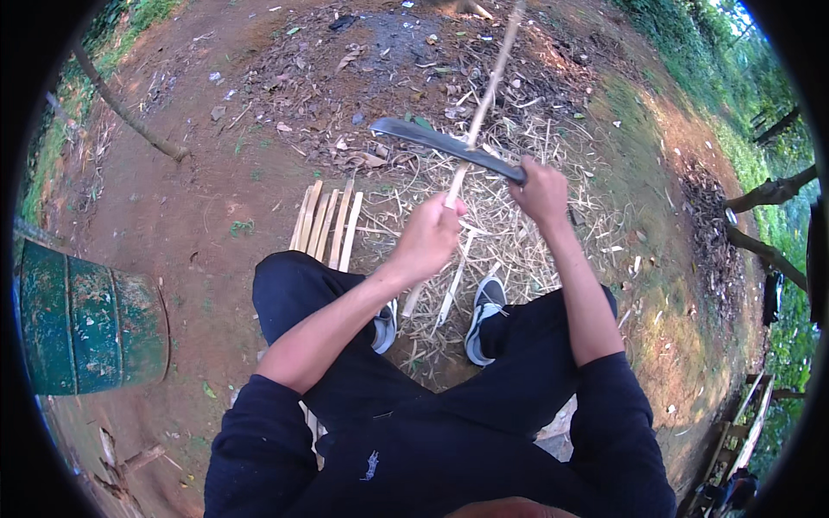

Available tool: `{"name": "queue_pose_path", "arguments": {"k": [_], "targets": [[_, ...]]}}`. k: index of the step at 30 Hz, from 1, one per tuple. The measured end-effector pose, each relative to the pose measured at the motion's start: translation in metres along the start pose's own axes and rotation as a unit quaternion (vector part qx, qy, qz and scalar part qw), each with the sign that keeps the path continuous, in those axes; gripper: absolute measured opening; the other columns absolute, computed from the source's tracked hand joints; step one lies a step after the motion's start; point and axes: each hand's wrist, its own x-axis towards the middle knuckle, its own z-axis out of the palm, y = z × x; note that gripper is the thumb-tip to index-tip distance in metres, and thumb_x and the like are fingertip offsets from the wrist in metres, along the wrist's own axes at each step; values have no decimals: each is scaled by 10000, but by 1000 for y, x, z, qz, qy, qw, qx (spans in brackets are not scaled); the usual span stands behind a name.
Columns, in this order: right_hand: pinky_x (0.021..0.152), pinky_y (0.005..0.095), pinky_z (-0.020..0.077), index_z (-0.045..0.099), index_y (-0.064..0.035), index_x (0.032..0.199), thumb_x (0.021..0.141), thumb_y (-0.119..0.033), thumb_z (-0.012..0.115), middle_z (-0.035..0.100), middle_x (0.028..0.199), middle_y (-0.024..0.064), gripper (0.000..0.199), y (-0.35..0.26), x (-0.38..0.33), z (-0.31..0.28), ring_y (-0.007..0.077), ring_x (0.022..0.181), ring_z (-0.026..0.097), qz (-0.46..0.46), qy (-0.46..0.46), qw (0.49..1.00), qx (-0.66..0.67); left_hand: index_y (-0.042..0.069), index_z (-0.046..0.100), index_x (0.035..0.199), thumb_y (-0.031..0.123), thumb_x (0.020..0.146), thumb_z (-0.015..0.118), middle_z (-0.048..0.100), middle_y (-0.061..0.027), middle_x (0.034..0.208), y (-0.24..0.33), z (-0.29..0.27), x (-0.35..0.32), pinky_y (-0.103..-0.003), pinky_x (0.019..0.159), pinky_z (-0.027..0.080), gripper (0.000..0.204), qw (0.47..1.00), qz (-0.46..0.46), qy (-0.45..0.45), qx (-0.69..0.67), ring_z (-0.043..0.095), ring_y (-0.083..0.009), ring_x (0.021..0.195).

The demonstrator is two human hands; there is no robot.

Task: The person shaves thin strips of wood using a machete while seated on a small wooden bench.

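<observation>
My left hand (427, 237) is closed around a long, pale strip of bamboo (494, 82) that slants away from me toward the top of the view. In my right hand (542, 194) is the handle of a machete (423, 136), a dark blade with a curved tip pointing left. The blade lies across the strip a little beyond my left hand and appears to touch it. Below my hands, thin pale shavings (527, 229) cover the ground around my shoes. Several cut bamboo strips (324, 220) lie side by side next to my left knee.
A dented green metal drum (95, 315) stands at the far left. Dry leaves and litter (363, 69) are scattered ahead. Bare branches (768, 194) reach in from the right, and a slim trunk (129, 112) leans at the upper left. Wooden poles (747, 423) sit at the lower right.
</observation>
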Motion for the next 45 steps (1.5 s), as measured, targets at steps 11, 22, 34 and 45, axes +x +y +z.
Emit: {"name": "queue_pose_path", "arguments": {"k": [11, 22, 34, 45], "targets": [[378, 275, 378, 604, -108, 723, 849, -180, 673, 564, 507, 11, 161, 0, -3, 6, 106, 395, 515, 86, -92, 989, -73, 50, 462, 1065, 215, 1088, 346, 373, 64, 663, -11, 1, -15, -213, 372, 247, 203, 990, -82, -41, -105, 306, -23, 447], [521, 418, 530, 618, -109, 813, 834, -214, 695, 647, 621, 108, 132, 27, -16, 4, 287, 534, 648, 112, -112, 987, -32, 57, 447, 1070, 210, 1093, 353, 357, 57, 690, -7, -3, -34, -211, 399, 219, 181, 981, -134, -56, -128, 276, -21, 471], [450, 325, 434, 713, 13, 956, 888, -285, 692, 539, 549, 38, 306, 83, -26, 24, 155, 445, 513, 565, -3, 713, 416, 49, 505, 1055, 218, 1091, 375, 379, 73, 669, -6, -12, -29, -204, 416, 249, 216, 999, -9, -34, -9, 309, -4, 489], [404, 245, 332, 640, 47, 1005, 976, -341, 650, 412, 511, -35, 389, -14, 14, -53, 65, 407, 403, 363, 25, 719, 592, 25, 547, 1050, 305, 1101, 324, 415, 49, 657, -4, 21, -37, -197, 456, 308, 362, 996, 23, -85, -28, 346, -18, 493]]}}
